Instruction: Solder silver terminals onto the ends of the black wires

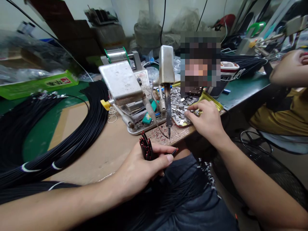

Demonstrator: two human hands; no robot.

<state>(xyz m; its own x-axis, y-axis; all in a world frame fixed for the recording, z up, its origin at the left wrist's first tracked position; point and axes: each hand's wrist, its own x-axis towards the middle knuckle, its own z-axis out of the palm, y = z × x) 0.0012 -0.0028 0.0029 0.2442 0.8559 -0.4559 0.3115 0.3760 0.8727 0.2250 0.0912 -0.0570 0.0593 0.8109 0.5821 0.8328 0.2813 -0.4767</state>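
- At the front edge of the brown bench (101, 154), the left hand (141, 170) has its fingers closed around a bundle of thin black wires with red ends (146, 148). The ends stand upward, just in front of the person's lap.
- One wire end sticks out sideways between the thumb and forefinger of that hand, apart from the rest of the bundle.
- The right hand (207, 120) rests on a heap of small silver metal pieces (179, 104) in a shallow yellow tray (215, 103). Its fingers are curled down and close together on the heap. Whether they hold a piece cannot be told.
- A dark soldering iron (168, 112) hangs tip-down from a grey metal holder between the two hands, near both but touching neither.
- As far as can be seen, none of the wire ends in the bundle carries a metal piece, so the work on this bundle looks barely begun.
- A thick coil of long black cables (72, 138) lies on the left of the bench, and a battered grey metal box (121, 81) stands behind the iron.
- A co-worker's bare arm (288, 65) shows at the far right, well apart from the hands.
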